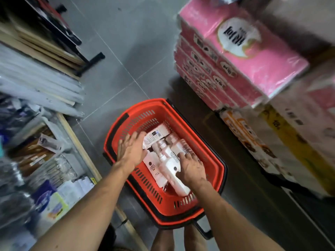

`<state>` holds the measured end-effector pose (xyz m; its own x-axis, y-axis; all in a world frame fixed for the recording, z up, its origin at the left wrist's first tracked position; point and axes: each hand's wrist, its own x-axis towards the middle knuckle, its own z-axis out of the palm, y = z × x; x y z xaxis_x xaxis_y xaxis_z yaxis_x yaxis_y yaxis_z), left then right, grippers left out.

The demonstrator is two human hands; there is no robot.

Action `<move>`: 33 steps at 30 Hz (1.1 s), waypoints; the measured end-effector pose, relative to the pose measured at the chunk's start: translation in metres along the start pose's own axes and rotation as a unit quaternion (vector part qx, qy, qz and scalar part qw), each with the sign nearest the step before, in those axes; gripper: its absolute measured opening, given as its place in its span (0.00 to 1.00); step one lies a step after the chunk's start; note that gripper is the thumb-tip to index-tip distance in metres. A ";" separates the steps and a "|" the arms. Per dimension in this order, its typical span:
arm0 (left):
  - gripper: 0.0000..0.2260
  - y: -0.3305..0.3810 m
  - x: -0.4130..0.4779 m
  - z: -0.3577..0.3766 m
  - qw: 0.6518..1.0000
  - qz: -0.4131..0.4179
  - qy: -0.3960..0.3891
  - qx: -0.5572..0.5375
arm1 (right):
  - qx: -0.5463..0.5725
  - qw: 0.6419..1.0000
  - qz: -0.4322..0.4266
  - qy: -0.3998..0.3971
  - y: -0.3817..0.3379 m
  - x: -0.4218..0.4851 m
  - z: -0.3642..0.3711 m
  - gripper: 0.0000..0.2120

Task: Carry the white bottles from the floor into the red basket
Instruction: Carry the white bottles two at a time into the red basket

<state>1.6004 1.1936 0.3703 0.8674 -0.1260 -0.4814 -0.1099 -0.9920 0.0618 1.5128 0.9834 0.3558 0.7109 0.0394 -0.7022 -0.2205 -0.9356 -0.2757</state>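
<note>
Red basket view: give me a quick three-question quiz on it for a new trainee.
1. True or false: the white bottles lie inside the red basket.
2. What is stacked to the right of the basket? A pink packs, B blue crates, C green buckets.
3. How many hands touch the bottles?
Key: 1 true; 2 A; 3 two, the left hand and the right hand.

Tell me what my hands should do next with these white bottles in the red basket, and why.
Probably lift both hands clear. The left hand and right hand rest on white pump bottles that already lie inside the red basket, and no white bottle shows on the grey floor around it.
</note>
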 end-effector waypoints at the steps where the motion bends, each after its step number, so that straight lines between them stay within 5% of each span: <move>1: 0.28 0.005 -0.015 -0.013 1.000 0.001 0.005 -0.005 | -0.001 1.000 -0.003 0.011 -0.003 -0.010 -0.015 0.31; 5: 0.28 0.027 -0.072 -0.062 0.999 0.029 0.039 0.003 | 0.000 0.999 -0.012 0.046 -0.012 -0.059 -0.071 0.36; 18: 0.30 0.056 -0.204 -0.191 0.988 0.110 0.099 0.032 | 0.048 0.987 -0.005 0.151 0.001 -0.240 -0.181 0.25; 33: 0.28 0.156 -0.254 -0.259 0.919 0.362 0.123 0.098 | 0.121 0.917 0.231 0.302 0.031 -0.406 -0.171 0.21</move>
<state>1.4888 1.0714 0.7280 0.6129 -0.7734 -0.1619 -0.7660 -0.6318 0.1184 1.3309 0.8783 0.7446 0.7281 -0.6115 -0.3097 -0.6812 -0.6956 -0.2283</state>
